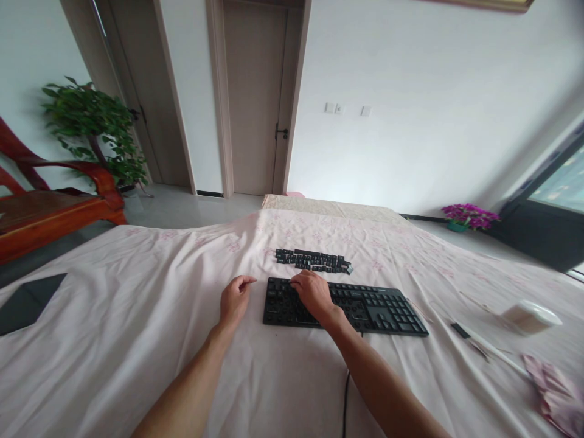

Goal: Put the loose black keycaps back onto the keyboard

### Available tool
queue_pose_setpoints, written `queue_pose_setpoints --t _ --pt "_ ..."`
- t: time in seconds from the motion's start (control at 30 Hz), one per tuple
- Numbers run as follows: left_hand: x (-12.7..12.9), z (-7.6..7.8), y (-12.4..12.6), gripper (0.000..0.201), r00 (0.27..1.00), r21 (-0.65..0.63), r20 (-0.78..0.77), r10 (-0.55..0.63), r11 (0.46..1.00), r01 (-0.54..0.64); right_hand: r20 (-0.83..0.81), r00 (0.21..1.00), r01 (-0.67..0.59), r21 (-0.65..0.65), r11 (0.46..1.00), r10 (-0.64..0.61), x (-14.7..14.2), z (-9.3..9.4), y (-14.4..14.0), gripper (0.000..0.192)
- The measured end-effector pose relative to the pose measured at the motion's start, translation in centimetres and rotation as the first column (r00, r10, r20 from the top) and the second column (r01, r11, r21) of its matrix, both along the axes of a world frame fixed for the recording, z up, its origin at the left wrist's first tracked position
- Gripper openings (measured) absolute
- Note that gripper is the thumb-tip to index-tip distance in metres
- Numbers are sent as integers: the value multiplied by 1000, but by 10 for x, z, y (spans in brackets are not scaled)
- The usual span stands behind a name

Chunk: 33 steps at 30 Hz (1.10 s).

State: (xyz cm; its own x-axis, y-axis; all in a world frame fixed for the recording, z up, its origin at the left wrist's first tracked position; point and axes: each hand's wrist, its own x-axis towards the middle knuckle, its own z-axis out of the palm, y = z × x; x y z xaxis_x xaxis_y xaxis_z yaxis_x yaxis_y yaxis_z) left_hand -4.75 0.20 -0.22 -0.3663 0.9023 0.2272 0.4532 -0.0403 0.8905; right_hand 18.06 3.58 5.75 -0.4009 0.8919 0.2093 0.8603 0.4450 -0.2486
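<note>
A black keyboard [383, 307] lies on a pale pink cloth [137, 316]; many of its left-side keys look removed. My right hand [312, 295] rests palm down on the keyboard's left part, fingers at its far edge; whether it holds a keycap is hidden. My left hand [235, 299] sits on the cloth just left of the keyboard, fingers loosely curled, holding nothing that shows. A row of loose black keycaps [312, 260] lies on the cloth just beyond the keyboard.
The keyboard's cable [345, 395] runs toward me. At right lie a white container [529, 316], a thin tool [483, 344] and a pink rag [554, 395]. A dark pad [27, 301] lies at far left. Wooden bench [50, 210], plant, doors behind.
</note>
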Motion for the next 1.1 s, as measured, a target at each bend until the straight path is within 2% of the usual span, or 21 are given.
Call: queue_pose_setpoints --t 0.2,0.6,0.83,1.1 --pt "0 0 0 23 1000 5 9 -1 1000 1 63 998 1 16 1000 -2 1 -5 -4 23" --pt "1 0 0 23 1000 -2 5 -5 1000 5 91 996 -24 44 999 20 0 -8 5 21" --pt "1 0 0 23 1000 -3 8 -3 1000 3 -7 1000 1 103 995 -1 1 -15 -9 23" --pt "1 2 -1 24 1000 -3 11 -1 1000 1 33 997 -77 127 989 73 -4 -24 -24 19"
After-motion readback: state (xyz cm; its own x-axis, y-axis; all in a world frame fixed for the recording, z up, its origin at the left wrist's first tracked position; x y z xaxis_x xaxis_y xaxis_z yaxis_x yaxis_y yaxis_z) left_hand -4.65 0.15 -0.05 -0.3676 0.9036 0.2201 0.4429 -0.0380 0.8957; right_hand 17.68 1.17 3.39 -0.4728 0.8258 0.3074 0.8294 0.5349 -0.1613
